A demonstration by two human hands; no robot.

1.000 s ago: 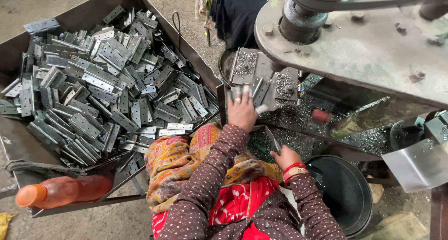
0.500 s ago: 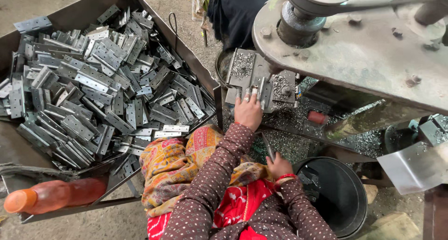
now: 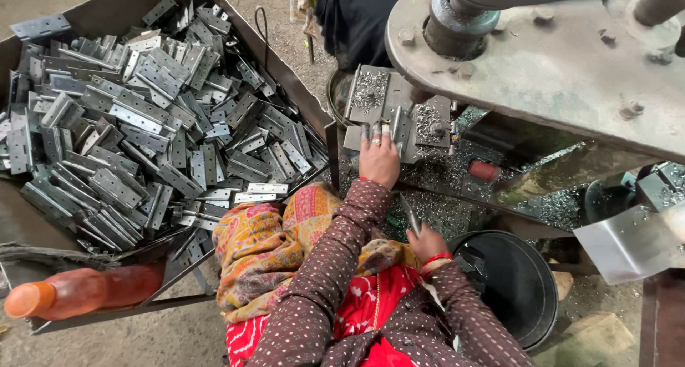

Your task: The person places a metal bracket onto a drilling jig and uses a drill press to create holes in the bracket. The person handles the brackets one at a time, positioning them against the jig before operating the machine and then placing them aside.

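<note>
The left hand (image 3: 379,160) lies flat, fingers pressed on the metal plate (image 3: 396,113) straight ahead under the press. The right hand (image 3: 426,242) stays back near the lap, pinching a thin metal strip (image 3: 409,215) that points toward that plate.

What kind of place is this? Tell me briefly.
Probably a small metal-stamping workshop: a press machine, a tray heaped with hinge plates, and metal chips around the left hand.

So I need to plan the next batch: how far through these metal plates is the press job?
Done: metal chips litter the press bed, and the black bucket beside it holds a few dark pieces. In hand: the left hand sets a plate on the die; the right hand holds another plate. Left: the tray is heaped with plates.
</note>
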